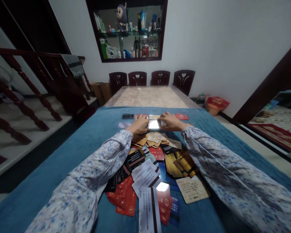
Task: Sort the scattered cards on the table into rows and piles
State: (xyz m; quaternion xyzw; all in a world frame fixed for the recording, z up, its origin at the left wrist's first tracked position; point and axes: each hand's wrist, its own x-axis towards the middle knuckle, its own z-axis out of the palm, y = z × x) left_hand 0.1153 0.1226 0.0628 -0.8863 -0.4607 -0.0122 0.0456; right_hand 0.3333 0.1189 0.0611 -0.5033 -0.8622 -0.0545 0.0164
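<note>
My left hand (140, 124) and my right hand (169, 122) reach far forward, with bent fingers at opposite sides of a glossy card (154, 124). Glare whitens its face, so its print cannot be read. My right fingers pinch its right edge; the left fingertips press at its left edge, partly hidden. Around them lie a black card (127, 116), a pale card (124, 125) and a red card (182, 116). Nearer me spreads a pile of gold cards (174, 163), red cards (128, 199), black cards (136, 157) and white striped cards (147, 207).
A blue cloth (87, 155) covers the near part of the table, whose marble-look top (147, 95) shows beyond. Several dark chairs (160, 78) stand at the far end. A stair railing (26, 81) is on the left; a red bag (217, 103) sits on the right.
</note>
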